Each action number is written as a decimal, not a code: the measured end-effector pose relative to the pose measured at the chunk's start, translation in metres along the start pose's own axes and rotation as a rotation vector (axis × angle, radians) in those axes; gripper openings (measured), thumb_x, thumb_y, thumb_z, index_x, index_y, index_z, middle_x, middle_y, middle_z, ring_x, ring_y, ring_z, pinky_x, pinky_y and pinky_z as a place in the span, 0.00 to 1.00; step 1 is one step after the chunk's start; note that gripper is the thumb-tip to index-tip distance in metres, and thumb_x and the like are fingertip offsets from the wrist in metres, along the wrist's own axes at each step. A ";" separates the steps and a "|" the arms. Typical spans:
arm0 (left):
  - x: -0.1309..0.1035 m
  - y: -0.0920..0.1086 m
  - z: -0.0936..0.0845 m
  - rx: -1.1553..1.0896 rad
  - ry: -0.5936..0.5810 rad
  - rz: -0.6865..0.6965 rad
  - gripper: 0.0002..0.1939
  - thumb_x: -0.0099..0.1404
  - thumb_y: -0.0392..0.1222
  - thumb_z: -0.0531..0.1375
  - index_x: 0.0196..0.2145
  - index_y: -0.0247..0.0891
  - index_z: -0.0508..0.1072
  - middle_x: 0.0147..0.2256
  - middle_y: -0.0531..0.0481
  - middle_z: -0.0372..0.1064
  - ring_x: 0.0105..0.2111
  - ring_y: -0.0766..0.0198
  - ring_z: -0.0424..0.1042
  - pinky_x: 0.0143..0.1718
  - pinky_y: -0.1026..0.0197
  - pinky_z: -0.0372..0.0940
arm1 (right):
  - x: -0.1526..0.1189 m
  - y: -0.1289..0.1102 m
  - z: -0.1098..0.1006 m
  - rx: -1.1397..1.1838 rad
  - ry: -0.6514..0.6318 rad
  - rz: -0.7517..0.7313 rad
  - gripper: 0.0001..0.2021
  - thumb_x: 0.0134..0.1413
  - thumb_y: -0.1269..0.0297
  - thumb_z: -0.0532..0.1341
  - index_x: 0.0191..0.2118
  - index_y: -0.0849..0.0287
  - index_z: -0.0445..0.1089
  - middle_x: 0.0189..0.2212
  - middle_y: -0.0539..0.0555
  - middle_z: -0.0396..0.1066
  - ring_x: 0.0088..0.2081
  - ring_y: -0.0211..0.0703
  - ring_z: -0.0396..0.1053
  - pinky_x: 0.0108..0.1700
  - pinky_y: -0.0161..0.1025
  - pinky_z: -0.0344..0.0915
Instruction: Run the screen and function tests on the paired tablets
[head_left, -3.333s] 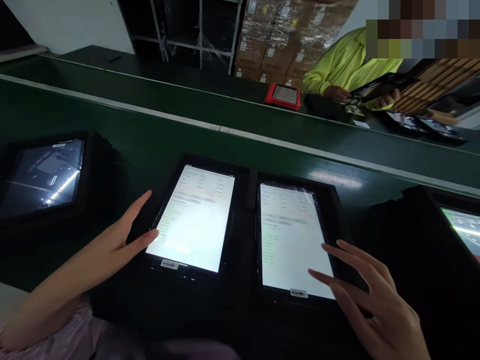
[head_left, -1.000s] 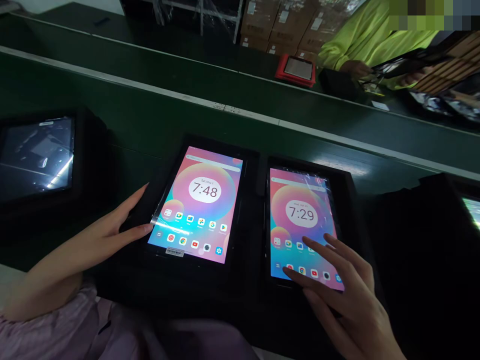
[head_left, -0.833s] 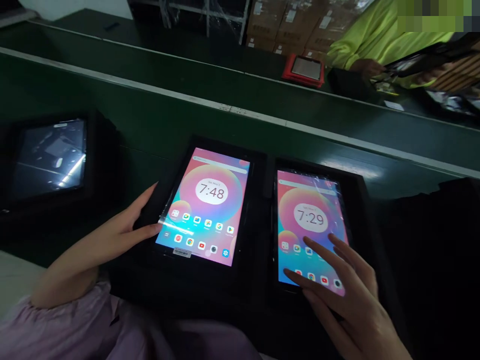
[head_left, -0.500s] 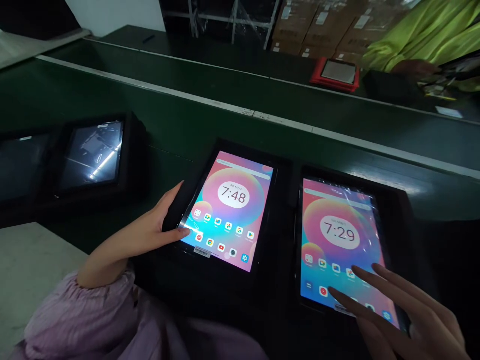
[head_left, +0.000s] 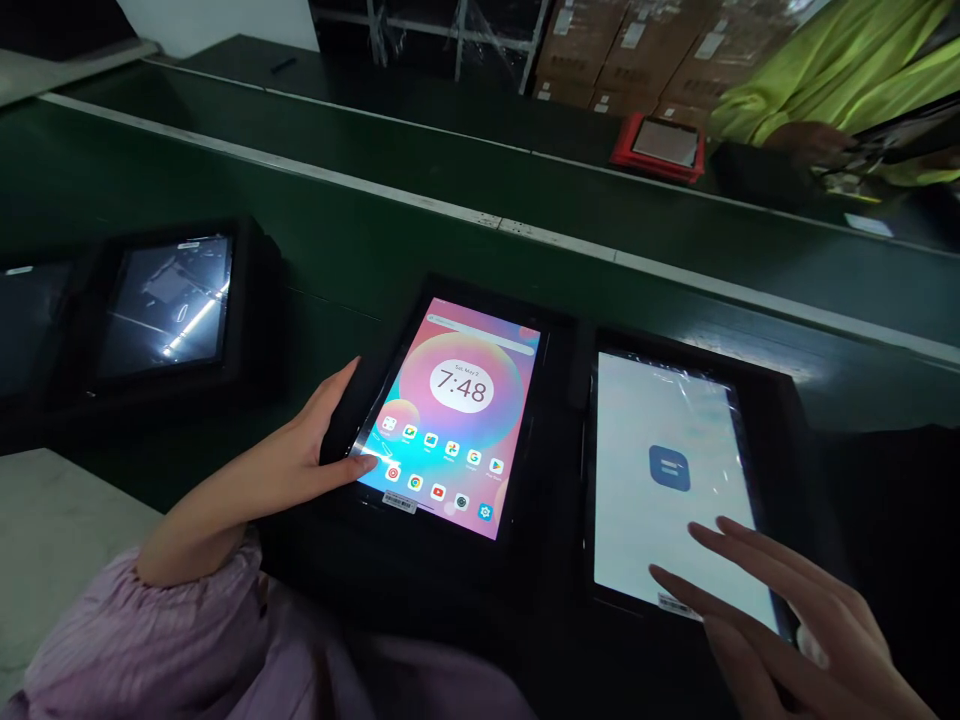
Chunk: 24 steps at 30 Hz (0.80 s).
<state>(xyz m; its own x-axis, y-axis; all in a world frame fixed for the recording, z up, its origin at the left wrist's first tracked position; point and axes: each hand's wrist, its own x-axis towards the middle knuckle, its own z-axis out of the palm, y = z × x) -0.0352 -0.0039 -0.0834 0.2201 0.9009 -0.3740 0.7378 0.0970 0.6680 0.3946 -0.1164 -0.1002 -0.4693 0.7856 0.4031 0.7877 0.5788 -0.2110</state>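
A tablet (head_left: 457,400) with a lit pink and blue home screen reading 7:48 lies tilted before me in a black holder. My left hand (head_left: 315,445) grips its lower left side, thumb on the screen's corner and fingers along the holder's edge. To its right, a second tablet (head_left: 637,530) shows a pale screen with a blue square icon in the middle; its holder is black as well. Over that screen's lower right, my right hand (head_left: 795,610) hovers with fingers spread, holding nothing. Whether a fingertip touches the glass, I cannot tell.
Two dark-screened tablets, the nearer one (head_left: 169,305) with glare, rest in black holders at left. Beyond a pale strip (head_left: 495,222) across the green bench are a red tray (head_left: 660,150) and a co-worker's yellow-green sleeve (head_left: 817,70). Cartons (head_left: 630,50) stand behind.
The right tablet's screen has switched from a home screen reading 7:29 to a pale page with a blue icon. The left hand keeps its hold; the view has shifted slightly.
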 end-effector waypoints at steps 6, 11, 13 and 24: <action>0.008 0.005 -0.005 -0.012 -0.006 -0.028 0.60 0.61 0.69 0.62 0.77 0.45 0.35 0.77 0.44 0.30 0.74 0.38 0.41 0.70 0.38 0.49 | 0.019 0.011 -0.015 -0.009 0.124 0.312 0.16 0.67 0.60 0.58 0.53 0.31 0.76 0.60 0.47 0.71 0.61 0.60 0.70 0.47 0.61 0.71; 0.033 0.019 -0.011 -0.092 0.032 -0.165 0.57 0.62 0.69 0.62 0.77 0.51 0.37 0.77 0.47 0.30 0.74 0.37 0.40 0.68 0.37 0.54 | 0.059 0.045 -0.009 -0.075 0.318 0.578 0.15 0.68 0.49 0.57 0.42 0.41 0.82 0.53 0.49 0.78 0.55 0.55 0.74 0.52 0.59 0.70; 0.047 0.019 -0.011 -0.153 0.082 -0.196 0.54 0.64 0.66 0.62 0.76 0.51 0.39 0.77 0.49 0.34 0.74 0.40 0.42 0.69 0.40 0.54 | 0.068 0.058 0.003 -0.098 0.377 0.610 0.18 0.69 0.51 0.57 0.39 0.50 0.83 0.49 0.54 0.79 0.52 0.54 0.75 0.50 0.55 0.71; 0.094 0.016 0.011 -0.621 0.546 -0.323 0.34 0.71 0.58 0.49 0.64 0.35 0.72 0.56 0.50 0.77 0.58 0.44 0.74 0.64 0.46 0.66 | 0.064 0.062 0.020 -0.115 0.241 0.510 0.15 0.68 0.60 0.59 0.35 0.48 0.83 0.52 0.54 0.77 0.61 0.63 0.67 0.52 0.62 0.71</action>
<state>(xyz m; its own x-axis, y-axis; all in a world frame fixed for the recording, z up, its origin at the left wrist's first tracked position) 0.0041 0.0778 -0.1148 -0.3912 0.8506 -0.3512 0.1968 0.4501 0.8710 0.4056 -0.0260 -0.1055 0.0746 0.8793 0.4704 0.9353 0.1018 -0.3388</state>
